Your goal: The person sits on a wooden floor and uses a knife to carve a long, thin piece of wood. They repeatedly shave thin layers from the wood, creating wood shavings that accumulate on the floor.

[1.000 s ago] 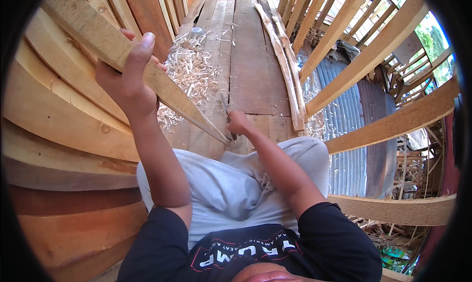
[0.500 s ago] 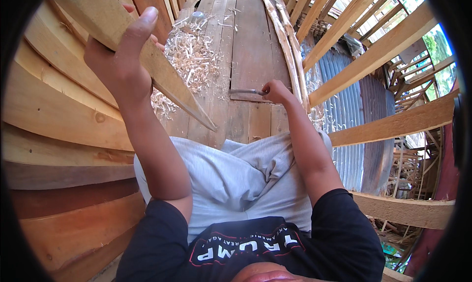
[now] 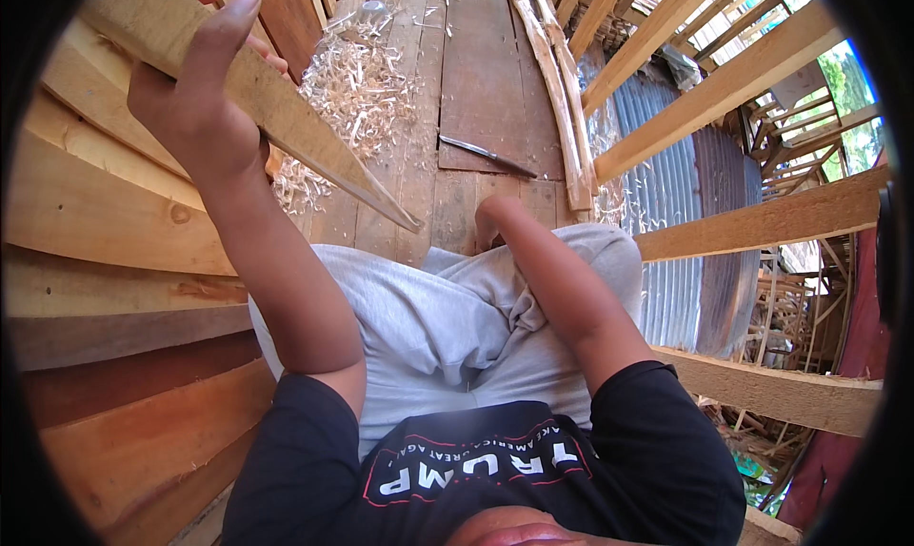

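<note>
My left hand (image 3: 205, 94) is wrapped round a long wooden slat (image 3: 295, 118), thumb over its near face and fingertips showing past its far edge. The slat slants down to the right and narrows to a tip above the floor planks. On the wooden floor lies a knife (image 3: 487, 156) with a dark handle, and nothing touches it. My right hand (image 3: 491, 222) is bent down just in front of my crossed legs, close to the floor. Its fingers are hidden behind the wrist, so I cannot see whether they hold anything.
Curled wood shavings (image 3: 357, 99) are heaped beyond the slat, with a small clear container (image 3: 373, 13) behind them. Two peeled poles (image 3: 562, 99) lie along the right. Upright boards (image 3: 114, 203) stand at the left, and railing slats (image 3: 724, 79) border the right side above corrugated metal sheets (image 3: 657, 203).
My right hand has let go of the knife, which now lies on the floor, and has drawn back toward my legs. My left hand and the slat have shifted slightly up and left.
</note>
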{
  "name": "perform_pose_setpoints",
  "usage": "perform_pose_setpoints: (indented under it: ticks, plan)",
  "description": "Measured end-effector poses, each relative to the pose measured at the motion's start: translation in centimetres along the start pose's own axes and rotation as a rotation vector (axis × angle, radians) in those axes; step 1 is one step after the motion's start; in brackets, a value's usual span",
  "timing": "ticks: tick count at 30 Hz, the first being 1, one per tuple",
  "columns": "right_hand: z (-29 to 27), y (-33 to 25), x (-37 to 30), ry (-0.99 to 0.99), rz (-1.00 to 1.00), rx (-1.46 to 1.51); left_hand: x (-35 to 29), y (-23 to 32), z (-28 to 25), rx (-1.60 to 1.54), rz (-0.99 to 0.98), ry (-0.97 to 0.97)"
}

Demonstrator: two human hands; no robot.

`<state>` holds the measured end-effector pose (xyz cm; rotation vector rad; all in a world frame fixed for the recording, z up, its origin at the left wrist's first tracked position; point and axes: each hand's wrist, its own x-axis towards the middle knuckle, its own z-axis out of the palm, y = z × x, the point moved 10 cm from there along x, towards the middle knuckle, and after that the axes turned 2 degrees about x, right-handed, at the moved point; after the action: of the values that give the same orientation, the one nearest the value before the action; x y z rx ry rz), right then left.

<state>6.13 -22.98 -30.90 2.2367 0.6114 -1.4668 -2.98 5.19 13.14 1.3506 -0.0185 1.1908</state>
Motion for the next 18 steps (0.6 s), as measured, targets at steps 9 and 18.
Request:
perform_pose_setpoints:
  ticks: [9, 18]
  plan:
    - [-2.3, 1.5, 1.0, 0.024, -0.233, 0.642, 0.2, 0.7, -0.4, 0.017, 0.055, -0.028]
    - [-1.6, 14.4, -1.7, 1.100, 0.422, 2.627, 0.0, 0.7, 0.1, 0.024, 0.043, -0.018]
